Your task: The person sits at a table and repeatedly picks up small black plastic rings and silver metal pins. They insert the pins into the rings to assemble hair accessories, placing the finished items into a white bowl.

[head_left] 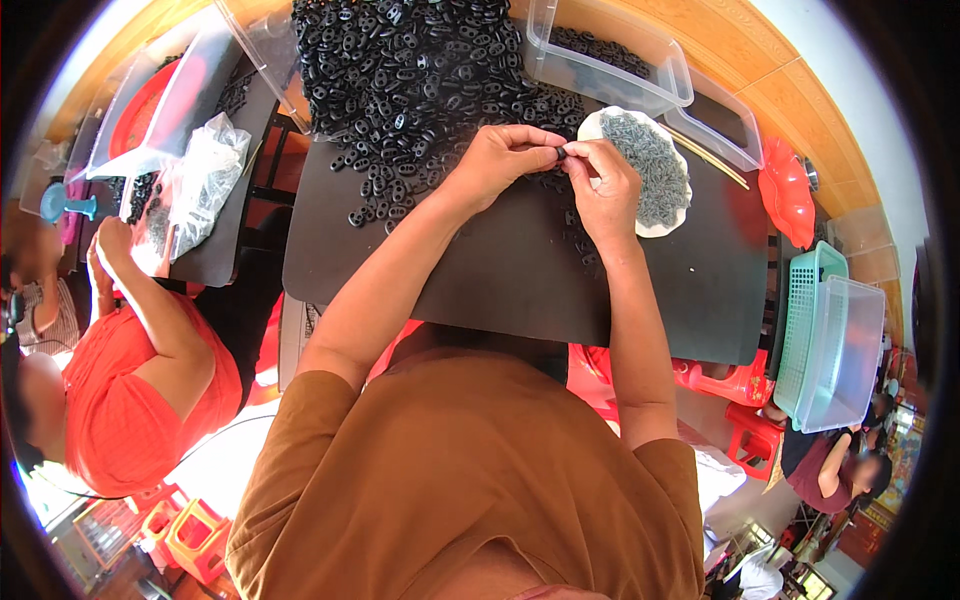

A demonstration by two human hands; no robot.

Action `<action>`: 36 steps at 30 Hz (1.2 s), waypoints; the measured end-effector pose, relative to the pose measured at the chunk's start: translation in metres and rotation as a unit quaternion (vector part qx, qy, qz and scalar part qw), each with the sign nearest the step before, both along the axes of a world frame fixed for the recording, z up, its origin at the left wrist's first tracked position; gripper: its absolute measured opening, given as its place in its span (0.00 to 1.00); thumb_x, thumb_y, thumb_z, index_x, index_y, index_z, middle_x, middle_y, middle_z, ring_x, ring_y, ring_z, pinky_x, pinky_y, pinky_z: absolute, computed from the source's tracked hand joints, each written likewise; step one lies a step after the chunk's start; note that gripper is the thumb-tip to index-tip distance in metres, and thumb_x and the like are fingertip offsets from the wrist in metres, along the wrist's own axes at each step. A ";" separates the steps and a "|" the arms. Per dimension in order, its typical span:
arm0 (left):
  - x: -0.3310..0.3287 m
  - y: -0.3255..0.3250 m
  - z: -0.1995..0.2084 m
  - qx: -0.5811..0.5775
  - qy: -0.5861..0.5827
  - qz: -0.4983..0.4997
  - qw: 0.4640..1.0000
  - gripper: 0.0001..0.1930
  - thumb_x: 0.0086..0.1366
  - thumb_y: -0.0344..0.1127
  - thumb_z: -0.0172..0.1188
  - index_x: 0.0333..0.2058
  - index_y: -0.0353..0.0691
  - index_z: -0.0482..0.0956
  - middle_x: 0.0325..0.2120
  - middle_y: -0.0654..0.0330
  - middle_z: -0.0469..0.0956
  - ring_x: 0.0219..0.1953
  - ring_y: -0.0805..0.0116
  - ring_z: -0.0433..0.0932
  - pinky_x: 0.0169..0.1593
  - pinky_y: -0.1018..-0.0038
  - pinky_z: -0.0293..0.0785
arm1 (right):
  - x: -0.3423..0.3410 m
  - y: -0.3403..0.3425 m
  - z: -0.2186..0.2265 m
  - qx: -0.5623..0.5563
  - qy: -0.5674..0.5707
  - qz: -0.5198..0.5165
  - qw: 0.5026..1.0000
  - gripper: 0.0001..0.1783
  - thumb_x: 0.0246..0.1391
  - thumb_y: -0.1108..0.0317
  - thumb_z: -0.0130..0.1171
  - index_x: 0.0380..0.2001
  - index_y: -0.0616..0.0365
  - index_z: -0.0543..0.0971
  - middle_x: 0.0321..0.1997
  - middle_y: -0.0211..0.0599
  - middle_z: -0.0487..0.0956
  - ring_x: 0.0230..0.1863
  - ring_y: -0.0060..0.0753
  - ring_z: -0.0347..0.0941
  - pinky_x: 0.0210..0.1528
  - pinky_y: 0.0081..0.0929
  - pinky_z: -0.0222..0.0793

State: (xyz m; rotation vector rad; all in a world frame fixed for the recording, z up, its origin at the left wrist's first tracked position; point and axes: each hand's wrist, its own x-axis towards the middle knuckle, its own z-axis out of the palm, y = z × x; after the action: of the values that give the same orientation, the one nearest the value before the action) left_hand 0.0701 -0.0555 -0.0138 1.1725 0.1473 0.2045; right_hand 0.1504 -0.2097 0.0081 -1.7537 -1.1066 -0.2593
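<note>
Above the dark table, my left hand and my right hand meet fingertip to fingertip. Both pinch a small black plastic piece, mostly covered by the fingers. It resembles the parts in the large heap of black two-hole cord-lock pieces, which spreads beyond and to the left of my hands. Just right of my right hand lies a white dish filled with tiny grey spring-like parts. Some loose black pieces lie under and beside my right wrist.
Clear plastic bins stand at the table's far side. Thin sticks lie past the dish, near a red tray. Green and clear baskets are at the right. A person in red works at a neighbouring table on the left.
</note>
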 end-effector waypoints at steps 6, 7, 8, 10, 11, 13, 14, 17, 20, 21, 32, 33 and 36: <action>-0.001 -0.002 0.003 0.131 0.026 0.023 0.991 0.10 0.63 0.25 0.63 0.44 0.32 0.82 0.37 0.60 0.83 0.35 0.76 0.80 0.45 0.79 0.78 | 0.000 0.001 -0.006 0.005 0.037 -0.004 0.999 0.08 0.49 0.84 0.61 0.33 0.62 0.79 0.30 0.38 0.79 0.28 0.34 0.77 0.31 0.27 0.71; -0.001 -0.003 0.003 0.119 0.021 0.026 0.992 0.10 0.63 0.25 0.63 0.43 0.32 0.82 0.37 0.59 0.83 0.35 0.76 0.80 0.45 0.80 0.78 | 0.000 0.001 -0.006 0.009 0.044 -0.004 0.999 0.08 0.49 0.84 0.61 0.33 0.62 0.79 0.30 0.38 0.79 0.28 0.35 0.77 0.31 0.27 0.71; 0.000 -0.004 0.002 0.107 0.017 0.029 0.994 0.09 0.63 0.25 0.63 0.42 0.32 0.82 0.37 0.59 0.83 0.35 0.75 0.80 0.45 0.80 0.78 | 0.000 0.001 -0.006 0.007 0.036 -0.008 0.999 0.08 0.49 0.84 0.61 0.33 0.62 0.79 0.30 0.39 0.78 0.28 0.35 0.77 0.31 0.28 0.71; 0.000 -0.006 0.001 0.071 0.007 0.034 0.997 0.09 0.63 0.25 0.63 0.42 0.32 0.81 0.37 0.59 0.82 0.35 0.75 0.81 0.45 0.79 0.78 | -0.003 0.002 -0.003 0.005 0.020 -0.015 1.000 0.08 0.49 0.84 0.61 0.33 0.62 0.79 0.30 0.39 0.78 0.28 0.36 0.77 0.30 0.28 0.71; 0.001 -0.007 0.000 0.047 0.001 0.035 0.998 0.09 0.63 0.25 0.63 0.42 0.32 0.81 0.37 0.59 0.82 0.35 0.74 0.81 0.45 0.79 0.78 | -0.003 0.002 -0.002 0.004 0.008 -0.018 1.000 0.08 0.49 0.84 0.61 0.33 0.62 0.79 0.30 0.39 0.78 0.28 0.36 0.77 0.30 0.28 0.71; 0.000 -0.007 0.001 0.011 -0.001 0.032 0.999 0.08 0.63 0.25 0.63 0.41 0.32 0.81 0.37 0.58 0.82 0.37 0.73 0.81 0.45 0.79 0.78 | -0.003 0.003 -0.001 0.004 -0.015 -0.025 1.000 0.08 0.48 0.84 0.61 0.33 0.62 0.79 0.30 0.39 0.78 0.28 0.37 0.77 0.30 0.28 0.72; 0.000 -0.007 0.002 -0.001 0.004 0.028 1.000 0.08 0.63 0.25 0.64 0.41 0.33 0.81 0.37 0.58 0.82 0.38 0.73 0.81 0.46 0.78 0.78 | -0.004 0.003 0.000 0.003 -0.024 -0.024 0.999 0.08 0.48 0.84 0.61 0.33 0.62 0.79 0.30 0.39 0.78 0.29 0.38 0.78 0.30 0.29 0.72; 0.001 -0.004 -0.002 0.013 0.005 0.015 1.000 0.08 0.62 0.26 0.65 0.40 0.33 0.80 0.37 0.59 0.81 0.41 0.71 0.82 0.47 0.77 0.79 | -0.004 0.003 0.002 0.004 -0.043 -0.017 0.999 0.08 0.49 0.83 0.61 0.33 0.62 0.79 0.30 0.39 0.78 0.29 0.38 0.78 0.30 0.29 0.72; 0.002 -0.002 -0.002 -0.024 0.017 0.014 0.999 0.07 0.61 0.24 0.65 0.39 0.33 0.78 0.36 0.58 0.81 0.39 0.69 0.82 0.47 0.76 0.80 | -0.002 0.003 -0.001 0.012 -0.010 -0.004 1.000 0.07 0.50 0.83 0.61 0.34 0.63 0.79 0.30 0.37 0.79 0.29 0.33 0.79 0.30 0.26 0.73; 0.002 -0.002 -0.001 -0.049 0.025 0.017 0.998 0.07 0.61 0.24 0.65 0.38 0.33 0.78 0.35 0.57 0.81 0.38 0.69 0.83 0.47 0.75 0.80 | -0.002 0.002 -0.002 0.016 0.025 0.003 1.000 0.07 0.51 0.83 0.61 0.34 0.63 0.79 0.31 0.36 0.79 0.29 0.30 0.79 0.31 0.25 0.73; 0.002 0.004 -0.007 -0.145 0.025 0.012 0.989 0.10 0.64 0.28 0.65 0.44 0.43 0.79 0.40 0.67 0.79 0.43 0.72 0.80 0.47 0.77 0.77 | 0.000 0.000 -0.007 0.051 0.248 0.044 0.966 0.06 0.55 0.81 0.61 0.37 0.67 0.79 0.35 0.35 0.82 0.33 0.22 0.80 0.36 0.20 0.77; 0.001 0.004 -0.007 -0.145 0.023 0.010 0.989 0.10 0.64 0.28 0.65 0.44 0.43 0.79 0.40 0.67 0.79 0.42 0.73 0.80 0.47 0.77 0.77 | -0.002 0.001 -0.005 0.054 0.253 0.046 0.965 0.07 0.55 0.81 0.61 0.38 0.67 0.79 0.35 0.34 0.82 0.33 0.22 0.80 0.36 0.20 0.77; 0.001 0.003 -0.005 -0.130 0.032 0.010 0.991 0.09 0.64 0.29 0.65 0.43 0.43 0.80 0.39 0.67 0.80 0.41 0.75 0.79 0.48 0.77 0.77 | -0.001 0.000 -0.004 0.046 0.252 0.046 0.965 0.07 0.54 0.81 0.62 0.38 0.66 0.78 0.34 0.34 0.82 0.32 0.21 0.80 0.36 0.19 0.77</action>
State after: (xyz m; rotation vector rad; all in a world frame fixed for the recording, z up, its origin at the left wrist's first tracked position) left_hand 0.0709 -0.0528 -0.0188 0.9180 0.2349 0.1609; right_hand 0.1490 -0.2093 0.0037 -1.5600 -0.7838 0.1852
